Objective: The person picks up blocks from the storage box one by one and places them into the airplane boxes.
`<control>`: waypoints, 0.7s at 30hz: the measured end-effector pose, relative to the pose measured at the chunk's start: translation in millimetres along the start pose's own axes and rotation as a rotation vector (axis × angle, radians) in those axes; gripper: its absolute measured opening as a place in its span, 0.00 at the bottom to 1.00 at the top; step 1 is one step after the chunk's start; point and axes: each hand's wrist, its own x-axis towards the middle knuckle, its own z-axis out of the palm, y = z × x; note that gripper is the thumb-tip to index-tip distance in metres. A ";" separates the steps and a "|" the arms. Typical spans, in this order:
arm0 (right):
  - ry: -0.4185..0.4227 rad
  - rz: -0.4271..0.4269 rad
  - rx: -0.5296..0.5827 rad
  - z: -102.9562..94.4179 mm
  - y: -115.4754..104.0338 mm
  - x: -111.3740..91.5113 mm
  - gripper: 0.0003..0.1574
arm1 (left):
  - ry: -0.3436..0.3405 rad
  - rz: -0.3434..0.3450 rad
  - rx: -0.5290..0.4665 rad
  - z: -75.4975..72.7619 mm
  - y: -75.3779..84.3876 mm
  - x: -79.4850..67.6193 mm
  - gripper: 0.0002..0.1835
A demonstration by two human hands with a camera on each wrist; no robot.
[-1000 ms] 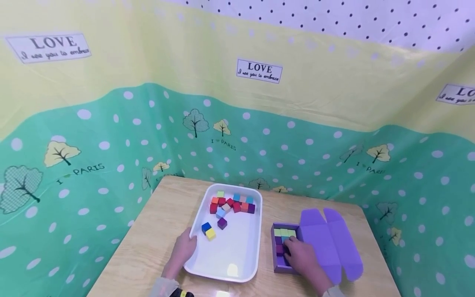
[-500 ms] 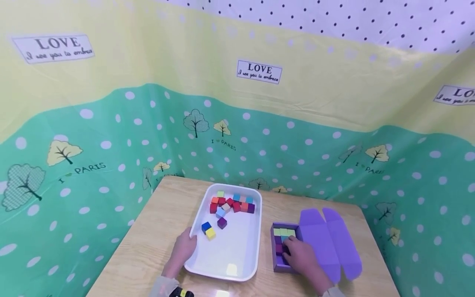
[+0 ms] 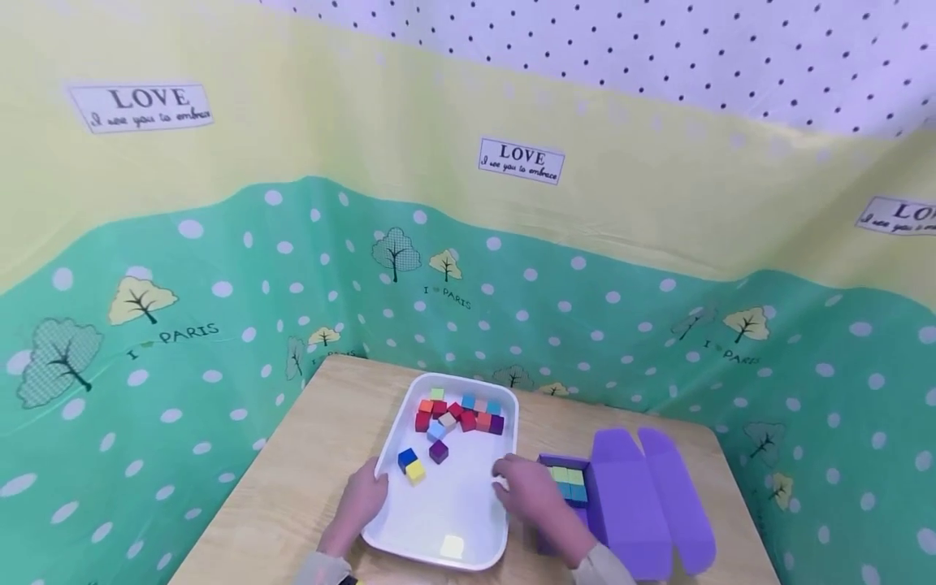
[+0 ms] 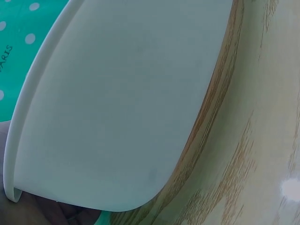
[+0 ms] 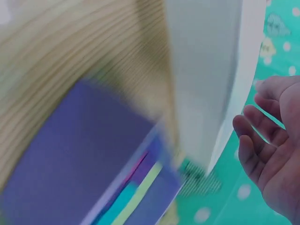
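Note:
My left hand (image 3: pixel 363 494) grips the left rim of a white tray (image 3: pixel 427 524); in the left wrist view its fingers (image 4: pixel 28 208) show under the tray's edge, partly hidden. My right hand (image 3: pixel 535 491) hovers at the tray's right rim in the head view. Its fingers bend loosely with nothing between them, as the right wrist view shows. Inside the tray, a purple cube (image 3: pixel 439 452) lies near a blue cube (image 3: pixel 407 460) and a yellow cube (image 3: pixel 414 472). Several red, orange, blue and other cubes cluster at the far end, among them a light green cube (image 3: pixel 437 394).
A purple cardboard box (image 3: pixel 594 504) stands right of the tray, its lid (image 3: pixel 632 508) folded out to the right. Light green cubes (image 3: pixel 568 475) and teal cubes (image 3: pixel 574 492) sit inside it, partly behind my right forearm. A patterned curtain (image 3: pixel 621 325) surrounds the wooden table (image 3: pixel 292 455).
My right hand has left the purple box and moved left to the tray's right rim. My left hand keeps its grip on the tray. The head view has tilted slightly upward.

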 end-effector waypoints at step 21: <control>-0.234 0.114 0.016 72.3 -66.3 92.8 0.31 | 0.031 0.027 0.014 4.7 2.1 -4.6 0.18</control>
